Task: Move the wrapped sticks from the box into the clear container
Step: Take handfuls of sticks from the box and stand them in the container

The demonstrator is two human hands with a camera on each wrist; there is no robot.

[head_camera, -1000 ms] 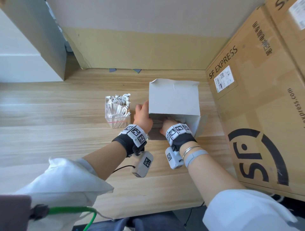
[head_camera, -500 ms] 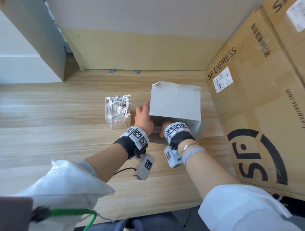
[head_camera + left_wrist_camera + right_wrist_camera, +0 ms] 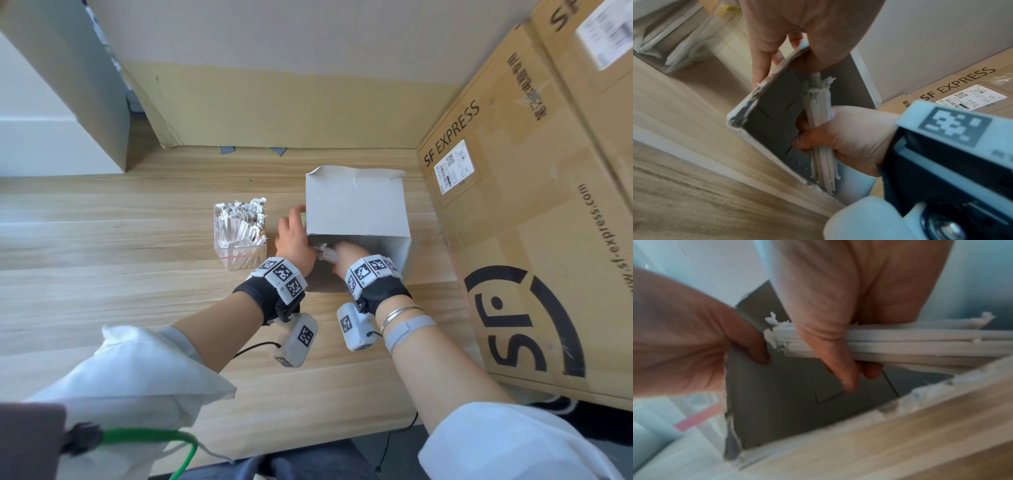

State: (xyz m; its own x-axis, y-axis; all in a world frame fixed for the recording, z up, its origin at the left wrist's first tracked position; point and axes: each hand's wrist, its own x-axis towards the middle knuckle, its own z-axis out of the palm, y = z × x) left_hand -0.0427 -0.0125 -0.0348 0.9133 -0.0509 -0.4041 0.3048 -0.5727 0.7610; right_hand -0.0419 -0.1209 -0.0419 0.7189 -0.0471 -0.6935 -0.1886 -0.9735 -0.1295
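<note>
**Now a handful of sticks at the mouth of the box**

Rightmost stands the big SF Express carton point(image 3: 534, 219), by far the largest thing here, on the wooden table point(image 3: 102, 298) that runs under everything. Left of it, near the middle, the white box point(image 3: 356, 202) lies tipped with its open mouth facing me. Just left of the box stands the clear container point(image 3: 239, 255), already packed with upright wrapped sticks and well clear of the carton.

My left hand point(image 3: 293, 236) holds the box by its left wall, thumb hooked inside over the torn edge and the other fingers outside. My right hand point(image 3: 349, 255) is at the box mouth, fingers and thumb curled round a bundle of wrapped sticks point(image 3: 821, 104). The bundle lies crosswise in my grip, its frayed paper ends sticking out past my fingers, just over the grey inside of the box.
</note>
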